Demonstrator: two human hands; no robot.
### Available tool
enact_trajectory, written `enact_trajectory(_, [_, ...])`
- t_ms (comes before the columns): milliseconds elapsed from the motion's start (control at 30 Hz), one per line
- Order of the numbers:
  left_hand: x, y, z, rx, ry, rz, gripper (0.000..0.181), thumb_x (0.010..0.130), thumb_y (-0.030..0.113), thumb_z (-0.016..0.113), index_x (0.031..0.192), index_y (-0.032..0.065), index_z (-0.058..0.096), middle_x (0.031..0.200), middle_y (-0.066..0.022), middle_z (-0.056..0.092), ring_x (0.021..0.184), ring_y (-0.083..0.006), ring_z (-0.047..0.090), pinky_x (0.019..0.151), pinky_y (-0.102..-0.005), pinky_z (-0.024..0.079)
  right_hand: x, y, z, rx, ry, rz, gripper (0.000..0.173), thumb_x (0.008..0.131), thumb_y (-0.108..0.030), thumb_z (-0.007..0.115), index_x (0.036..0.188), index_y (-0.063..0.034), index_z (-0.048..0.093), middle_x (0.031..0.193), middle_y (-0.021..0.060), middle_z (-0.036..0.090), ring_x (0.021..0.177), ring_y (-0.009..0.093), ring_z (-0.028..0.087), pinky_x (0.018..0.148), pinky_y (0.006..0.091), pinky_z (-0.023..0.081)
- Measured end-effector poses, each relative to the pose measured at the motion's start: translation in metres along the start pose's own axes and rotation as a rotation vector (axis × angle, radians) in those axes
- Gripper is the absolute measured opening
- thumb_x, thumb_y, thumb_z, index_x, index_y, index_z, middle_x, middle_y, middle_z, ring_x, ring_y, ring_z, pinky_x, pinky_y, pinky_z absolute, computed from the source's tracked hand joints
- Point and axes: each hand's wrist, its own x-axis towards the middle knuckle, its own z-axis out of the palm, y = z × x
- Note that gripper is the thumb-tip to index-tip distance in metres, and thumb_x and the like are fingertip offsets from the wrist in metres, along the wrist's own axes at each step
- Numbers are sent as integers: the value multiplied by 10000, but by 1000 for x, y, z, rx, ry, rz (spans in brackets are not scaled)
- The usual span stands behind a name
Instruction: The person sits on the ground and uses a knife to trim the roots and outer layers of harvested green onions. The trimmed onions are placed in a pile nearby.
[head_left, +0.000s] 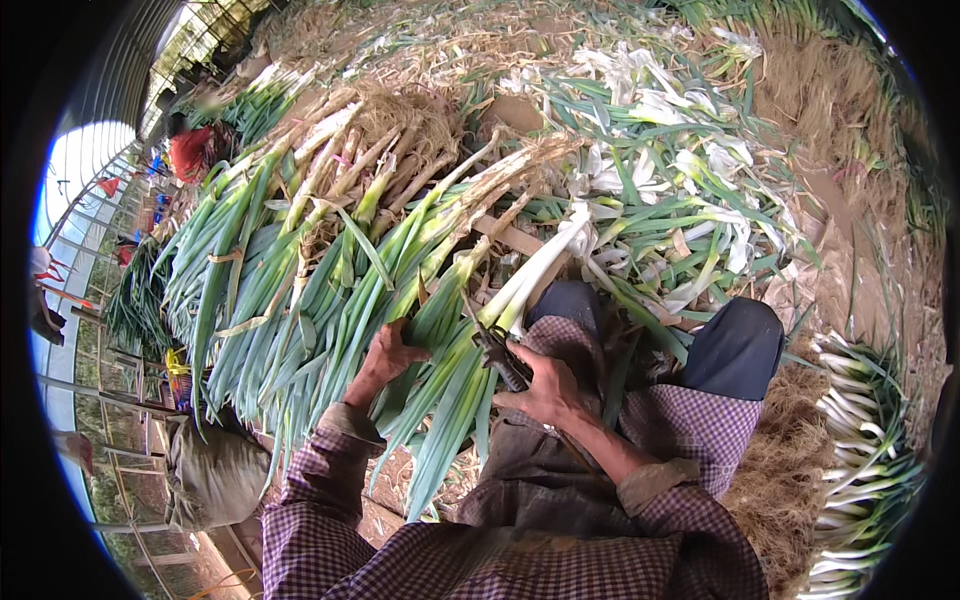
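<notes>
My left hand (388, 361) grips the green leaves of an unpeeled long green onion (457, 277) at the right edge of a large pile. Its fingertips are hidden behind the leaves. In my right hand (551, 382) is a dark hand tool (510, 364), apparently an air blow gun, with its thin nozzle pointing up and a hose or rod running back below my wrist. Just beyond the tool lie peeled green onions with white shanks (536, 270), their leaves spreading towards me. The pile of unpeeled onions (300, 240) has brown, dirty shanks and dry roots pointing away.
Stripped white skins and leaves (645, 172) cover the ground ahead, beyond my knees (735, 349). A row of peeled onions (851, 450) lies at the right, beside a mass of dry roots (784, 465). Another person in red (191, 154) is at the far left. A greenish sack (214, 472) stands at left.
</notes>
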Motion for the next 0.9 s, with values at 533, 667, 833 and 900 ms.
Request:
enact_trajectory(533, [-5, -10, 25, 57, 19, -40, 738, 666, 367, 899, 1267, 19, 649, 1135, -243, 726, 1084, -387, 701, 921, -454, 557, 66, 16, -16, 45, 92, 125, 904, 641, -315, 945, 1401, 26, 594, 1243, 252, 709, 1141, 342, 698, 1000, 396, 523])
enact_trajectory(667, [-15, 6, 23, 144, 42, -57, 666, 684, 332, 880, 1242, 42, 660, 1133, -225, 732, 1068, -400, 698, 909, -470, 558, 52, 11, -14, 13, 20, 62, 911, 639, -326, 948, 1405, 18, 596, 1268, 239, 706, 1160, 330, 694, 1002, 389, 524])
enact_trajectory(833, [-18, 6, 33, 201, 82, 9, 581, 705, 255, 841, 1225, 64, 664, 1145, -180, 712, 1058, -408, 681, 878, -493, 557, 27, 8, -8, 3, -55, 70, 964, 640, -365, 937, 1441, 17, 560, 1370, 264, 642, 1259, 363, 646, 1075, 399, 497])
enact_trajectory(900, [-19, 0, 41, 223, 101, 51, 573, 714, 227, 823, 1241, 75, 657, 1187, -166, 684, 1070, -408, 672, 872, -503, 554, 40, 12, -9, -7, -30, 105, 965, 641, -371, 937, 1441, 16, 561, 1368, 265, 644, 1255, 366, 648, 1070, 403, 501])
